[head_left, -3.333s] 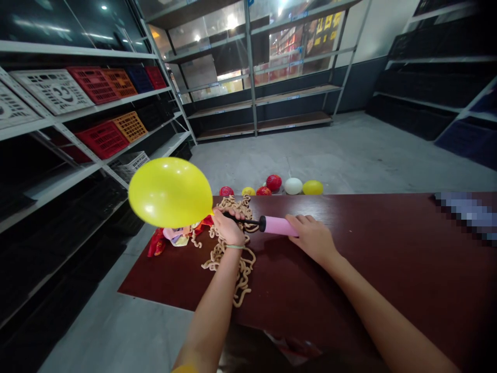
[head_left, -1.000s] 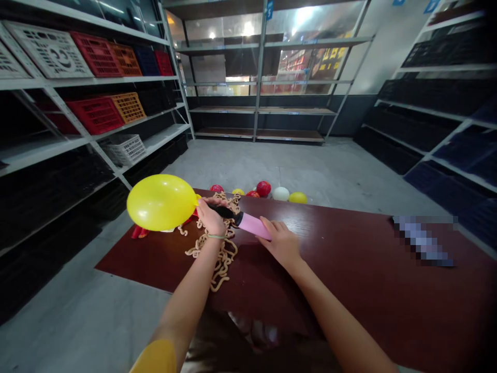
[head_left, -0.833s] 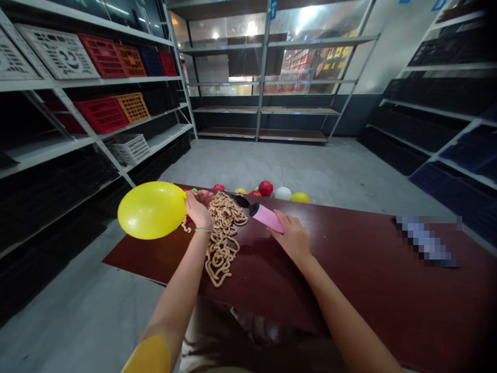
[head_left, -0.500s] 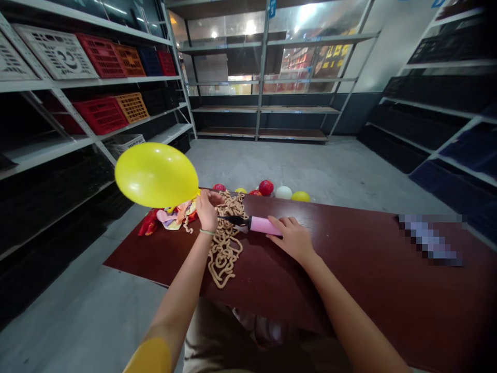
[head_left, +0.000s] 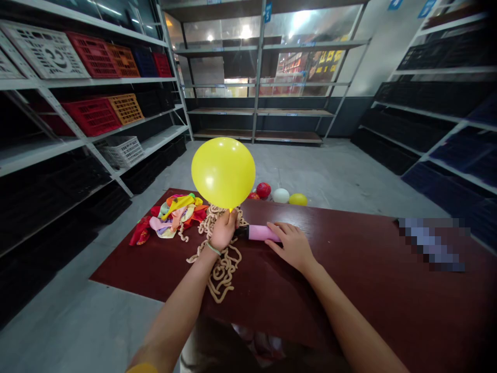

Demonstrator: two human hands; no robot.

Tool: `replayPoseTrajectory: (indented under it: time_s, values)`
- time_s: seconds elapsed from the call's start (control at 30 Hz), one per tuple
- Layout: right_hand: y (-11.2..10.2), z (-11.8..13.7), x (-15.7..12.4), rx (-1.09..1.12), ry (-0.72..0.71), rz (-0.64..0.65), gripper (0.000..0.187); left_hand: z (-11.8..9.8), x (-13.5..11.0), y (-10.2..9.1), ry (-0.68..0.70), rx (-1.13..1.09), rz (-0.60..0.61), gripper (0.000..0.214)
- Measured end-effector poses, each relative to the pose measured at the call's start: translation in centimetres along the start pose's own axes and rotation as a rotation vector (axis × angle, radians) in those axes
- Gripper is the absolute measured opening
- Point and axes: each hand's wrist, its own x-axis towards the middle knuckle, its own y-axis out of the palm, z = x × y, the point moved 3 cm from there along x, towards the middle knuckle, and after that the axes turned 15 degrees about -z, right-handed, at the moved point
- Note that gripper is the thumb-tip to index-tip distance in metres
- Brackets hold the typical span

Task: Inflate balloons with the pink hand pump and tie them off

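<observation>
An inflated yellow balloon stands upright above the far side of the table. My left hand is closed, its fingers pinching the balloon's neck. Just right of it, a pink balloon pump with a black nozzle end lies on the table. My right hand rests over the pump's right end with its fingers on it. Beneath and around my left hand spreads a heap of tan twisted cord. To the left lies a pile of limp, uninflated balloons in several colours.
The dark red table bears a pixelated object at its right. Beyond the far edge, red, white and yellow balloons sit on the floor. Shelving with crates stands left; further racks stand at the back and right.
My left hand has turned and swung the yellow balloon from the left to upright in the middle. The right hand stays on the pump. The view has shifted slightly.
</observation>
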Motion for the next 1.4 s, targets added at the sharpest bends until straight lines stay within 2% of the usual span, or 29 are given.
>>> replayPoseTrajectory:
  time_s: [0.13, 0.33, 0.43, 0.53, 0.6, 0.67, 0.73, 0.83, 0.93, 1.1, 1.27, 1.4]
  values:
    - [-0.1, 0.0, 0.1, -0.009, -0.009, -0.04, 0.047, -0.2, -0.2, -0.1, 0.117, 0.113, 0.044, 0.042]
    - [-0.5, -0.6, 0.1, -0.002, -0.02, -0.2, 0.044, -0.4, -0.2, -0.1, 0.158, 0.195, 0.024, 0.035]
    - [-1.6, -1.0, 1.0, -0.035, -0.017, -0.279, 0.044, -0.2, 0.0, -0.2, 0.18, 0.257, 0.022, 0.033]
    - [-3.8, -0.3, 3.0, -0.127, -0.054, -0.331, 0.048, 0.3, 0.2, -0.1, 0.215, 0.389, 0.075, 0.029]
    - [-5.5, 0.9, 4.9, -0.204, -0.142, -0.313, 0.051, 0.4, 0.1, 0.1, 0.236, 0.515, 0.138, 0.028]
    - [-6.7, 2.7, 6.9, -0.248, -0.315, -0.251, 0.054, 0.3, 0.0, 0.3, 0.254, 0.646, 0.211, 0.028]
    - [-7.1, 4.6, 8.8, -0.26, -0.486, -0.128, 0.06, 0.0, -0.3, 0.5, 0.283, 0.757, 0.284, 0.032]
    - [-6.4, 6.8, 11.0, -0.213, -0.735, -0.033, 0.061, -0.5, -0.6, 0.8, 0.336, 0.904, 0.384, 0.037]
    - [-4.4, 7.5, 12.2, -0.209, -0.845, 0.036, 0.049, -0.7, -0.9, 0.8, 0.377, 0.977, 0.442, 0.04]
    - [-1.7, 6.2, 11.7, -0.12, -0.788, 0.093, 0.039, -1.1, -1.0, 0.7, 0.391, 0.976, 0.481, 0.043]
    - [-1.0, 5.1, 10.6, -0.101, -0.662, 0.062, 0.035, -1.2, -0.9, 0.5, 0.374, 0.963, 0.47, 0.043]
    - [-0.1, 5.1, 10.3, -0.145, -0.678, 0.007, 0.028, -1.1, -0.9, 0.6, 0.373, 0.949, 0.467, 0.041]
